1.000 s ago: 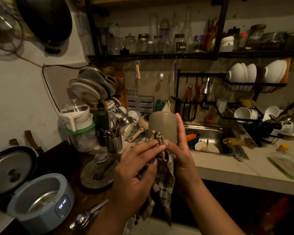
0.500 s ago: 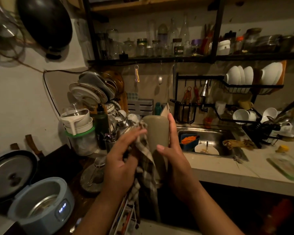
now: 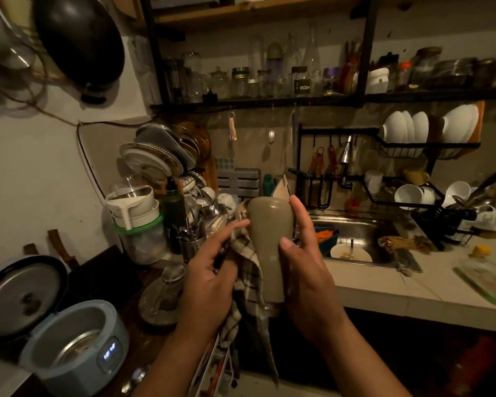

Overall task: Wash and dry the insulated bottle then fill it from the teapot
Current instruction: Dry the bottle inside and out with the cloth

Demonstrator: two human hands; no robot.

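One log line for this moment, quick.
phase: drying | right hand: grips bottle | left hand: holds checked cloth against bottle side | fill: not started

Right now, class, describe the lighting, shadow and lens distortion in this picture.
Head view: dim warm light, yet the bottle reads clearly; head view: under the counter all falls to black; head view: the wide lens tilts and bows the shelf posts.

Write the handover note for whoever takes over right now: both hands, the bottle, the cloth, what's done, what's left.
Right hand: grips the grey-beige insulated bottle, held upright before the steel sink.
Left hand: grips the checked cloth, pressing it on the bottle's left side.
Done: washing, apparently; drying is under way.
Left: finish drying, then fill from the teapot, which I cannot pick out here.
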